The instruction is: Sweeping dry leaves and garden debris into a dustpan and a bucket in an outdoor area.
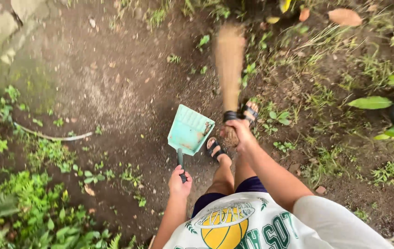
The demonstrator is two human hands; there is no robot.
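Bare dirt path (pixel 114 87) running from 6 o'clock toward 12 o'clock, open through the middle. Hemmed at 9 o'clock by low green weeds (pixel 17 198) and a fallen stick (pixel 54 136); at 3 o'clock by sparse grass and a broad-leaved plant (pixel 391 103). Grey stones (pixel 10 23) at the 11 o'clock corner.

Left hand (pixel 179 182) closed round the dark handle of a teal dustpan (pixel 190 130). Pan held near frame centre, just beside the left sandalled foot (pixel 215 148), whether touching the ground cannot be told. Long axis from handle at 6 o'clock to mouth at 12 o'clock, tilted slightly toward 1 o'clock; open mouth facing away from the body.

Right hand (pixel 239 133) closed round the bound neck of a straw broom (pixel 229 64). Broom long axis nearly straight toward 12 o'clock, bristles blurred, spread over the dirt beyond the feet. Broom just right of the pan, apart from it.

Dry brown leaves (pixel 344 16) at 1 o'clock.
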